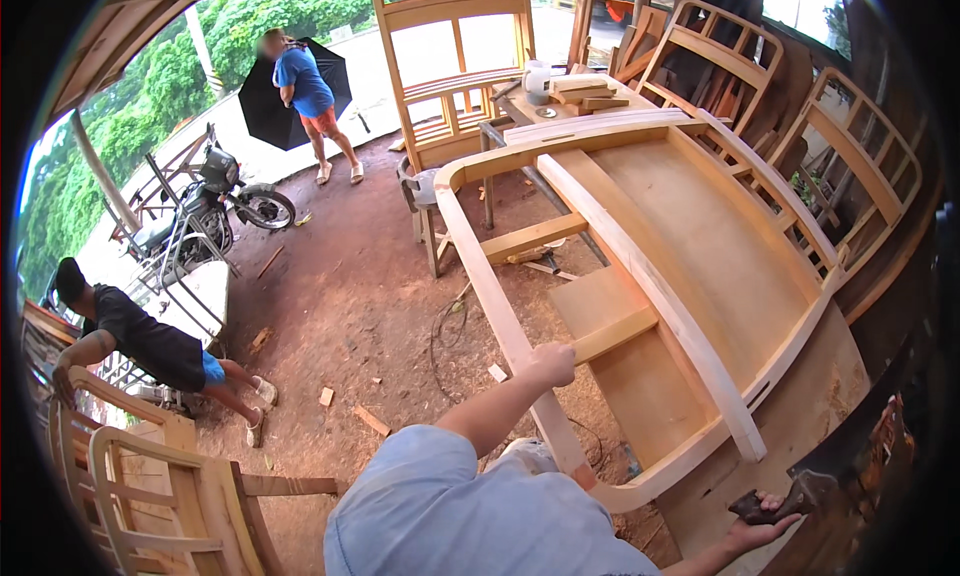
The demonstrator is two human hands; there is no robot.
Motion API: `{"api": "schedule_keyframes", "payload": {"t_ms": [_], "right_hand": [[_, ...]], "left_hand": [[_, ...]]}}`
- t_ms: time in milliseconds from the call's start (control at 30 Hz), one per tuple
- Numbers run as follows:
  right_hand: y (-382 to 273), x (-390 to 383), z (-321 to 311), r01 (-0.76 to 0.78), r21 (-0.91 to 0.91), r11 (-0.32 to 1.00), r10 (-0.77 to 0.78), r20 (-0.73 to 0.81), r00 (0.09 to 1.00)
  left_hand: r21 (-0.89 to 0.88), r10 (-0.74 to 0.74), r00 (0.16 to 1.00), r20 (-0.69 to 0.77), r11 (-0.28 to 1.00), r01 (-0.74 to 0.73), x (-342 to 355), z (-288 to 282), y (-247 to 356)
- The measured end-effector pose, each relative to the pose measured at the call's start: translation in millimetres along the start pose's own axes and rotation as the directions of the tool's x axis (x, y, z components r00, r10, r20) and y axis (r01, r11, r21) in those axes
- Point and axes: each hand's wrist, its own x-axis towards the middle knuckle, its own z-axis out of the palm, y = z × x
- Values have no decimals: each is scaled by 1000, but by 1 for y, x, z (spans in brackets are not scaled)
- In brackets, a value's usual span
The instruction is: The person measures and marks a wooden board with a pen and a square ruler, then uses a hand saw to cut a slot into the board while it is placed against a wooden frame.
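A large pale wooden frame [484, 267] with rounded corners lies in front of me, its long curved rail [650, 291] running across it. My left hand [552, 364] is closed on the frame's near side, where a short crossbar [617, 335] meets the side rail. At the lower right, my right hand [762, 528] is palm up, with its fingers wrapped round a dark, worn, elongated object [800, 496]. Shadow hides that object's kind.
Slatted chair-like frames [150, 476] stand at the lower left, beside a person in dark clothes [150, 336]. A motorcycle [205, 201] is parked behind. Another person [305, 91] holds a black umbrella [262, 111]. More wooden frames [715, 51] lean at the right; a cord [435, 336] lies on the floor.
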Motion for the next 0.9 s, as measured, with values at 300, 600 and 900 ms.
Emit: {"api": "schedule_keyframes", "payload": {"t_ms": [300, 600, 900], "right_hand": [[68, 62, -3, -63, -262, 963, 28, -135, 990], [114, 104, -51, 1, -374, 928, -103, -252, 962], [96, 153, -64, 102, -585, 804, -299, -251, 921]], "left_hand": [[69, 24, 999, 25, 997, -26, 21, 24, -7], [48, 33, 999, 11, 998, -34, 13, 20, -7], [7, 51, 998, -29, 999, -51, 17, 25, -9]]}}
